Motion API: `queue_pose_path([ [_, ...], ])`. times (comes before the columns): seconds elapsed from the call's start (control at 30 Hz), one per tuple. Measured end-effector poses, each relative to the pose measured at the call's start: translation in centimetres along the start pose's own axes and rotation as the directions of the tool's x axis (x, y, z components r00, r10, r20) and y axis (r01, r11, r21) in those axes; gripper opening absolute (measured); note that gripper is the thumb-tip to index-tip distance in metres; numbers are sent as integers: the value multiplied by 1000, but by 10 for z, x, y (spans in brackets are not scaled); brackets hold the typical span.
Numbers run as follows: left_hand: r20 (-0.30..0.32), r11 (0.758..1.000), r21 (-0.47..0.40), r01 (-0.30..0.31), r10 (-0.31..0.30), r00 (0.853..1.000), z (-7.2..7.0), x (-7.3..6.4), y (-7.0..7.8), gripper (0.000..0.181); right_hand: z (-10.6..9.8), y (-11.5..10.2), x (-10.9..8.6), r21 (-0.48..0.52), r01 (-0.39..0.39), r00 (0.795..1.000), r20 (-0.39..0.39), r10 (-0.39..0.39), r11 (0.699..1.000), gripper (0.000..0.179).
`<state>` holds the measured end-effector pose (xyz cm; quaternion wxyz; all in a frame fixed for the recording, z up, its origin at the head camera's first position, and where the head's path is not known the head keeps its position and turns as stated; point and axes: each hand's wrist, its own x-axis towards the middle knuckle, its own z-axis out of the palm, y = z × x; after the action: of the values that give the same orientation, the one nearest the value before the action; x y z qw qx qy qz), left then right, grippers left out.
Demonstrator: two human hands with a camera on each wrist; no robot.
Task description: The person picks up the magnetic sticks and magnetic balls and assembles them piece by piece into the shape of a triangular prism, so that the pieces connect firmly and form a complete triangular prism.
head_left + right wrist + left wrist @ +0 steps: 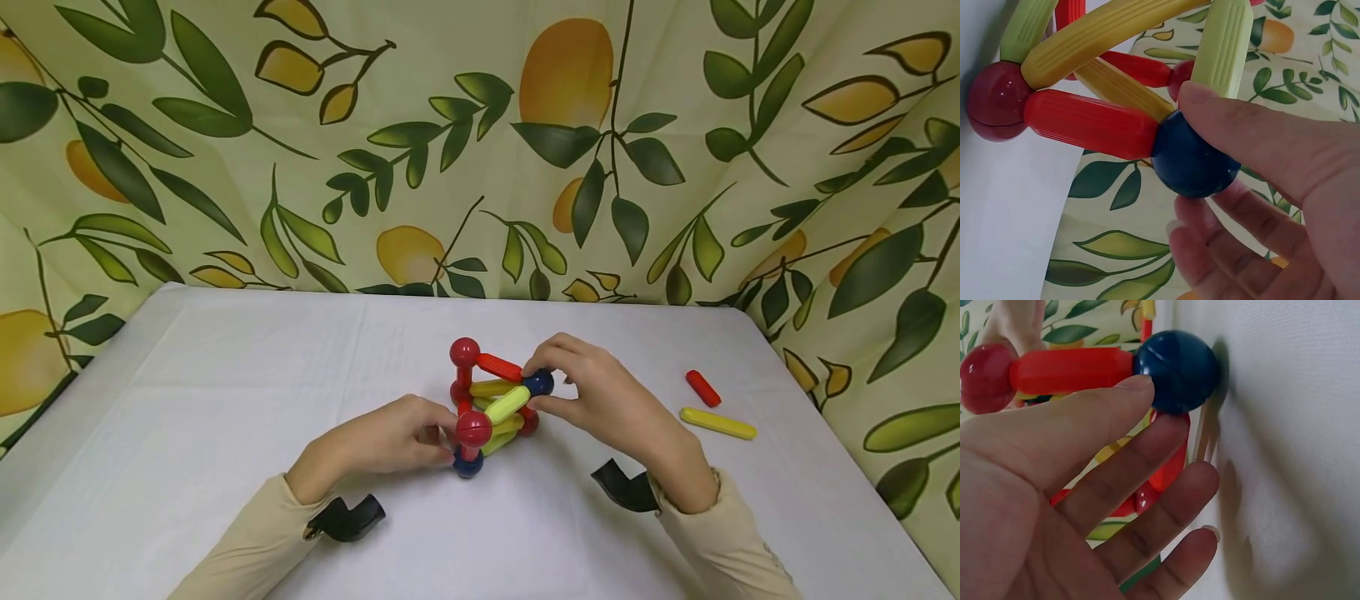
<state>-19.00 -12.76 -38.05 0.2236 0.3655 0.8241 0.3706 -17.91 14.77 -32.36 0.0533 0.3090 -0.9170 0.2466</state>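
A box-like frame of magnetic rods and balls stands mid-table, with a red ball (474, 428) at its near upper corner. My left hand (393, 437) holds the lower front blue ball (1182, 372) between thumb and index finger; the other fingers extend below it in the left wrist view. At the upper right corner, my right hand (600, 392) pinches another blue ball (1191, 162). A red rod (1091, 124), a light green rod (1222, 47) and a yellow rod (1125, 87) meet that ball. Another red ball (465, 352) tops the far left corner.
A loose red rod (703, 388) and a yellow rod (717, 423) lie on the white table (247, 358), to the right of the frame. Behind the table hangs a leaf-and-fruit patterned curtain (450, 50). Black straps (626, 487) stick out at both sleeves.
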Motion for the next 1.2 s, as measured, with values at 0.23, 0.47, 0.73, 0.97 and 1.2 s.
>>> queue_pose_path([
  [0.23, -268, 982, 81, 168, -141, 953, -4, -1, -6, 30, 1, 7, 1, 48, 36, 999, -13, -36, 998, 34],
  [0.47, -298, 982, 43, 186, -165, 940, 0, 2, -10, 57, 4, 13, 3, 106, 87, 995, -49, -83, 990, 36],
  [0.73, -295, 981, 13, 196, -183, 938, 0, 2, -13, 52, 8, 21, 5, 149, 116, 992, -73, -106, 982, 36],
  [0.97, -285, 988, -22, 153, -153, 946, -2, 1, -15, 26, 10, 24, 7, 157, 86, 994, -78, -74, 984, 34],
  [1.2, -210, 991, -4, 135, -132, 969, 1, 2, -14, 30, 11, 26, 7, 139, 72, 991, -125, -54, 988, 38],
])
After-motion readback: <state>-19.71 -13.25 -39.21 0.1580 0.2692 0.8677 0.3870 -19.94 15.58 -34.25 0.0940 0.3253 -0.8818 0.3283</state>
